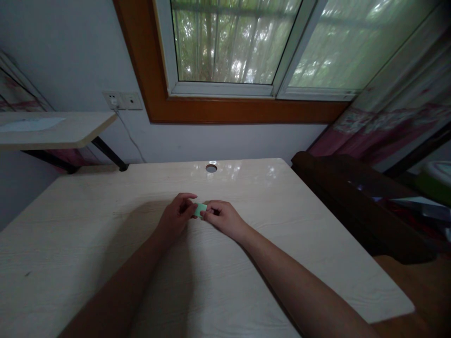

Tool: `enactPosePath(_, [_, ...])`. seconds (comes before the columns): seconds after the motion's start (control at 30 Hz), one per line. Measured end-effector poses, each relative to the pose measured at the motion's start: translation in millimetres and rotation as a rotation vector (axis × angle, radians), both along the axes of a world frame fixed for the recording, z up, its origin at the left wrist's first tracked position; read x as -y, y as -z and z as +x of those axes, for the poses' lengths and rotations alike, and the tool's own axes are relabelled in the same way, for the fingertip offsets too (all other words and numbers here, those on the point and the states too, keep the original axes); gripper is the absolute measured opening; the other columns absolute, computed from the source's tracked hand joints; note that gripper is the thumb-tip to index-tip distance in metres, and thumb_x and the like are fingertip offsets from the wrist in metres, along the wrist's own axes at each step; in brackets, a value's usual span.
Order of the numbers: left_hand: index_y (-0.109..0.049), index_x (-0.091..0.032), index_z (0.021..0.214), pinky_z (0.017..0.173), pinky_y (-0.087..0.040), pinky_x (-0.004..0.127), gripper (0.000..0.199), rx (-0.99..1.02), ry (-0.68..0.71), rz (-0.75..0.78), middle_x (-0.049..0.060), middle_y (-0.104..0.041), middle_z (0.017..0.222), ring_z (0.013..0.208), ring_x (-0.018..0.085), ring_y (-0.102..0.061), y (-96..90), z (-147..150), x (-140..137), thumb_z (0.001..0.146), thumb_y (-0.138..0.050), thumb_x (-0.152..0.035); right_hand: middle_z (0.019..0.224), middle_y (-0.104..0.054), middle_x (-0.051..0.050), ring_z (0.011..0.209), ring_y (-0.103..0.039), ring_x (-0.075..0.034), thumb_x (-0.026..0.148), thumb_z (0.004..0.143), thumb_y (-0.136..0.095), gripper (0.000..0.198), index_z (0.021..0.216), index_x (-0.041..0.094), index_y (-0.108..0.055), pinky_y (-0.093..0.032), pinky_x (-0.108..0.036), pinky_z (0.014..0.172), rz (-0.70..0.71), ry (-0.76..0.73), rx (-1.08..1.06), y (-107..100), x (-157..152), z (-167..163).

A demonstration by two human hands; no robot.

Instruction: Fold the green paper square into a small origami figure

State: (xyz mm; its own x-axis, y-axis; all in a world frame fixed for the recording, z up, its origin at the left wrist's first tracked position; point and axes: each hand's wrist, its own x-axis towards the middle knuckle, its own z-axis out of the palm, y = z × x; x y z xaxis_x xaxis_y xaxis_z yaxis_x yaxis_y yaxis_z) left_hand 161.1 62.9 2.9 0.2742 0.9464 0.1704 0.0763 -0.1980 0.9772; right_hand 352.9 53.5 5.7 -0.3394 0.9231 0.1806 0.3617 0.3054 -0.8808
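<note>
A small light-green piece, flat and roughly square like a slip of paper (pixel 200 209), is held between my two hands over the pale wood-grain desk (pixel 282 272). My left hand (pixel 178 213) pinches its left edge between thumb and fingers, with the index finger curved above. On the opposite side, my right hand (pixel 221 216) grips the right edge with thumb and fingertips. The fingers cover both ends of the piece, so its full size and exact kind cannot be made out.
A round cable hole (pixel 211 168) lies near the desk's back edge. At the left, a raised shelf (pixel 70 136) stands on black legs. A white plug sits in the wall socket (pixel 114 100). Dark wooden furniture (pixel 338 188) adjoins the right side, below a curtain (pixel 398 103).
</note>
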Motion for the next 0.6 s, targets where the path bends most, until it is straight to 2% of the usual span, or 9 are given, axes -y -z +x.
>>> enactPosePath(0.23, [-0.057,-0.019,0.110,0.063,-0.052,0.025,0.031,0.014,0.022,-0.012,0.000,-0.062,0.078,0.067,0.012,-0.062,-3.9,-1.6,1.0,0.087,-0.060,-0.039,0.065,-0.059,0.000,0.061,-0.050,-0.011,0.038,0.086,-0.059,0.028,0.069,0.016,-0.061,-0.038,-0.022,0.059,-0.146,0.001,-0.167,-1.2,-1.8,1.3])
enactPosePath(0.33, [-0.064,-0.017,0.095,0.063,-0.049,0.024,0.023,-0.083,0.061,0.007,0.000,-0.063,0.072,0.065,0.013,-0.060,-4.8,-3.7,-0.2,0.087,-0.059,-0.037,0.065,-0.060,0.000,0.061,-0.052,-0.012,0.039,0.084,-0.061,0.028,0.068,0.016,-0.060,-0.039,-0.023,0.059,-0.201,0.000,-0.260,-0.6,-3.0,0.9])
enactPosePath(0.43, [-0.065,-0.016,0.081,0.063,-0.046,0.024,0.020,-0.182,0.091,0.027,0.000,-0.064,0.069,0.064,0.013,-0.058,-5.7,-4.9,-1.2,0.085,-0.061,-0.036,0.065,-0.061,0.000,0.060,-0.051,-0.012,0.041,0.084,-0.061,0.029,0.068,0.016,-0.060,-0.039,-0.023,0.059,-0.204,-0.014,-0.260,0.9,-3.4,0.8])
enactPosePath(0.6, [-0.064,-0.016,0.076,0.060,-0.044,0.023,0.021,-0.257,0.050,0.029,0.000,-0.064,0.066,0.061,0.013,-0.057,-6.0,-4.9,-1.0,0.082,-0.063,-0.036,0.066,-0.059,0.000,0.061,-0.049,-0.011,0.039,0.086,-0.059,0.029,0.069,0.016,-0.062,-0.036,-0.022,0.058,-0.140,-0.038,-0.159,2.2,-2.3,2.2])
